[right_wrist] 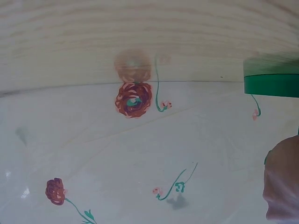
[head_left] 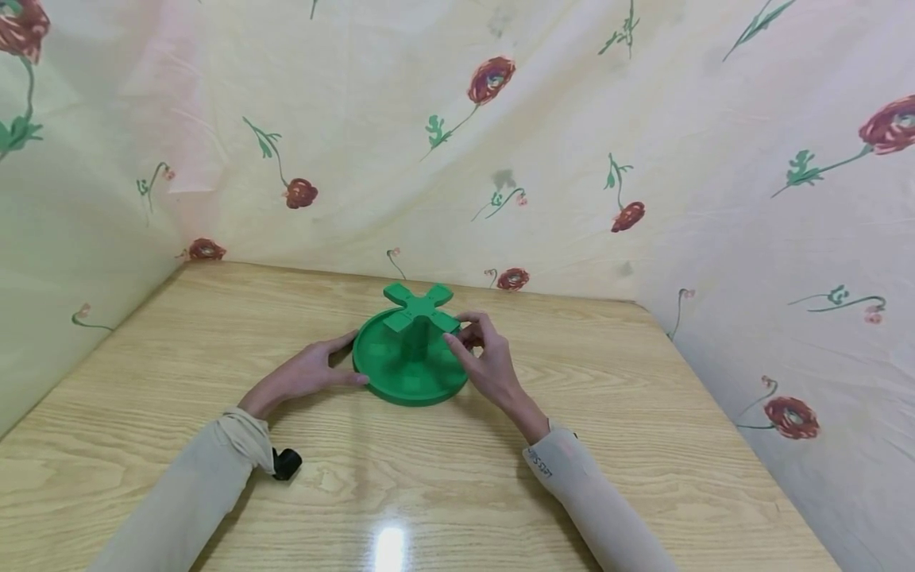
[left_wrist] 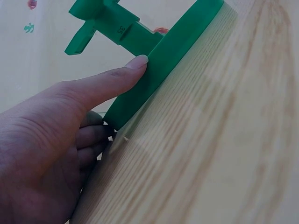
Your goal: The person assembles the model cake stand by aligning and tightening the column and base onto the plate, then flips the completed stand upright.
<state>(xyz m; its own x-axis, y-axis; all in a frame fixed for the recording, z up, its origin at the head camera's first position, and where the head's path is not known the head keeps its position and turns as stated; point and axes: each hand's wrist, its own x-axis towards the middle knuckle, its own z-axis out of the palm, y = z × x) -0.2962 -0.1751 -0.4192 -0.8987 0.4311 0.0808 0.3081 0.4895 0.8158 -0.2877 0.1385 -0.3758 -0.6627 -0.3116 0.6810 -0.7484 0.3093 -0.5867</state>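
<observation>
A green plastic stand [head_left: 400, 381] has a dish-like round base, a thick central post and a cross-shaped top [head_left: 419, 306]. The base rests on the wooden table. My left hand [head_left: 307, 372] holds the base's left side, its thumb on the rim and its fingers round the outer edge. In the left wrist view that thumb [left_wrist: 112, 84] lies along the rim, with the other fingers low against the table. On the other side my right hand [head_left: 489, 361] pinches the near right arm of the cross. Only part of the right hand [right_wrist: 282, 182] shows in its wrist view.
The light wooden table [head_left: 286, 302] meets a flower-patterned cloth [head_left: 372, 159] at the back and sides. A small black object [head_left: 287, 464] sits by the left cuff. Light glares off the table's front.
</observation>
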